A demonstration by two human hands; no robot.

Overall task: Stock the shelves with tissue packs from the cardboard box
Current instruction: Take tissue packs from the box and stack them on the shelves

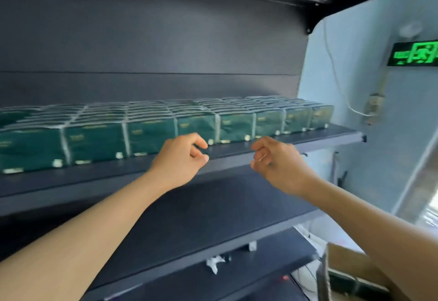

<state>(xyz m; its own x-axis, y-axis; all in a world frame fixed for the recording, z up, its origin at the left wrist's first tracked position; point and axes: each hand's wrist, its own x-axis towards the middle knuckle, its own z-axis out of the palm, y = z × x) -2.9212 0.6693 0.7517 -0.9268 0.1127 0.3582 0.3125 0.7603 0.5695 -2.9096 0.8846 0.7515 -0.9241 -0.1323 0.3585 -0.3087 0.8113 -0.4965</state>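
Note:
Several dark green tissue packs [151, 134] stand in tight rows along a dark shelf [296, 145], filling it from left to right. My left hand [182, 158] hovers in front of the shelf's front edge, fingers loosely curled, holding nothing. My right hand [277, 161] hangs just to its right at the same height, fingers also curled and empty. Neither hand touches a pack. The cardboard box [350, 267] sits low at the right, partly hidden behind my right forearm.
A bare dark shelf [213, 213] lies below the stocked one, and another lower shelf [237, 274] carries a scrap of clear wrapping [214, 262]. A green exit sign [413, 54] and a cable hang on the pale wall to the right.

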